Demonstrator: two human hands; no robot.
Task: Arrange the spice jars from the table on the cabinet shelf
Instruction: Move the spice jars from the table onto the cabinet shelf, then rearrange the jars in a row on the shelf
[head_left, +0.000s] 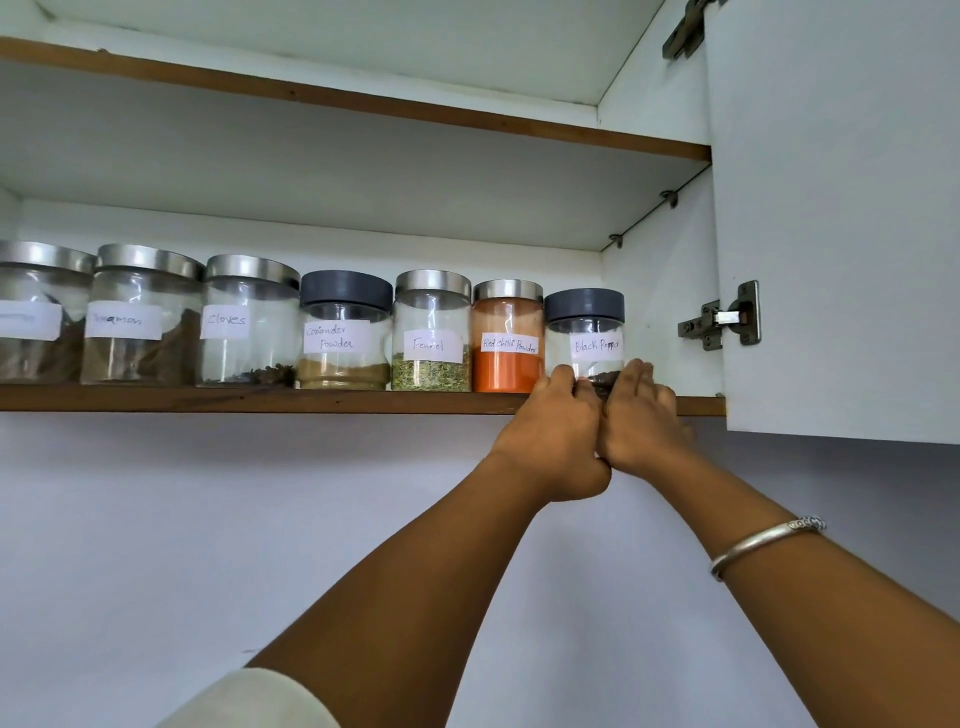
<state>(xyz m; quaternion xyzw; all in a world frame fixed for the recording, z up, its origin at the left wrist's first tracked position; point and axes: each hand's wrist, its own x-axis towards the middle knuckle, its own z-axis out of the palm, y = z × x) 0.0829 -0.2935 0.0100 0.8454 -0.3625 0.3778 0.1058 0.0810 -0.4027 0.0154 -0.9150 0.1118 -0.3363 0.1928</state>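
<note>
Several labelled spice jars stand in a row on the cabinet shelf (260, 401). At the right end is the Black Pepper jar (586, 332) with a dark grey lid. My left hand (558, 434) curls round its lower left side and my right hand (641, 415) cups its lower right side. The jar's base is hidden behind my fingers. To its left stand the Red Chilli Powder jar (506, 338), the Fennel jar (432, 332), the Coriander Powder jar (344, 332), the Cloves jar (249, 322) and a cinnamon jar (140, 317).
The open cabinet door (841, 218) hangs at the right on a hinge (722, 317). A narrow gap lies between the Black Pepper jar and the cabinet's right wall. An upper shelf (363, 104) runs above the jars. Below is a plain wall.
</note>
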